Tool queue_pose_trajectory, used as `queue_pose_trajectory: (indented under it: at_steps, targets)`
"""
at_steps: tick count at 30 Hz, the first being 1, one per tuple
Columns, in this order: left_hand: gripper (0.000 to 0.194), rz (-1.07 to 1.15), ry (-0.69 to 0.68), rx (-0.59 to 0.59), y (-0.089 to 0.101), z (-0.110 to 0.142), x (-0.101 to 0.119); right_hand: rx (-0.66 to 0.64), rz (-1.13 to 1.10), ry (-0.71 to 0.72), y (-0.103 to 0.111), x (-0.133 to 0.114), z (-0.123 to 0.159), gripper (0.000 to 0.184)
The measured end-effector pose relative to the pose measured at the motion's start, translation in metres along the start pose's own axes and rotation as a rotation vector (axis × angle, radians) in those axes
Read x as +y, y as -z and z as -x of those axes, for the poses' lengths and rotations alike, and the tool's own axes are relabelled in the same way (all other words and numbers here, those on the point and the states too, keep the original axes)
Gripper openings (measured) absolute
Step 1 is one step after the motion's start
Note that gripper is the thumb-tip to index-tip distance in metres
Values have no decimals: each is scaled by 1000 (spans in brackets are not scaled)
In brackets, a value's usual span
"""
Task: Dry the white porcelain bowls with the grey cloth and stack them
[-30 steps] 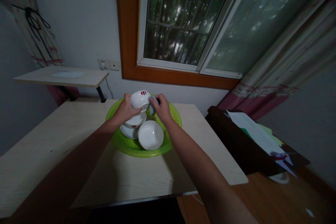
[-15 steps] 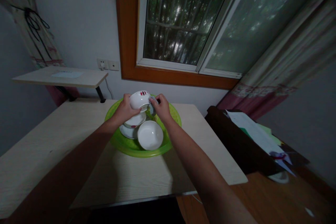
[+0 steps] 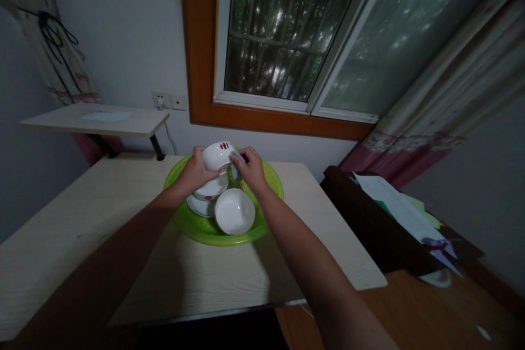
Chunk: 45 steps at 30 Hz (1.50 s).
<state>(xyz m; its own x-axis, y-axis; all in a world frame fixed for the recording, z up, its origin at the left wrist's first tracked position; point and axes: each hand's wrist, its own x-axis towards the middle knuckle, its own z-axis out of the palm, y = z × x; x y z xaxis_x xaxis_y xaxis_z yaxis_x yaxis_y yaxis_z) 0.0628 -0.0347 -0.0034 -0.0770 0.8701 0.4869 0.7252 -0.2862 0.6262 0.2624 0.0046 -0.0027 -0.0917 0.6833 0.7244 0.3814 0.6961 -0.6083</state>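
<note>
My left hand (image 3: 195, 172) grips a white bowl (image 3: 216, 156) with a red and dark print, tilted on its side above a green plastic basin (image 3: 221, 240). Pinched in my right hand (image 3: 251, 166) is a grey cloth (image 3: 237, 165), pressed against the bowl's right side. Below, inside the basin, a second white bowl (image 3: 211, 188) rests on a white plate (image 3: 200, 207). Another white bowl (image 3: 234, 211) sits beside them, its inside facing me. Yellowish fork-like tines (image 3: 243, 185) show under my right hand, partly hidden.
The basin stands on a pale wooden table (image 3: 328, 229). A small raised shelf (image 3: 98, 119) with a paper on it is at the back left. Right of the table, a dark brown piece of furniture (image 3: 361, 224) carries papers (image 3: 394, 202). A window (image 3: 283, 27) is behind.
My right hand and the cloth have shifted slightly left along the bowl's side. The left hand and the held bowl stay in place.
</note>
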Motion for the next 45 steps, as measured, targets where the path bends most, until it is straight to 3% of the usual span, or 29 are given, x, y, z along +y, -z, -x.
queue_pose_trajectory:
  at_steps: [8, 18, 28, 37, 45]
  targets:
    - [68, 20, -22, -10, 0, 2, 3, 95, 71, 24, 7, 0, -2, 18]
    - [66, 38, -14, -1, -3, -1, -4, -103, 105, 309, -2, -13, 5, 10]
    - [68, 29, 17, 40, 2, -1, 1, 37, 181, 80, 5, -4, 0, 7]
    - [67, 13, 27, 9, 2, 0, 3, -137, 209, 228, -2, -16, 8, 7]
    - [67, 4, -14, 1, 0, 1, 1, 24, 182, 83, 3, -3, 1, 11]
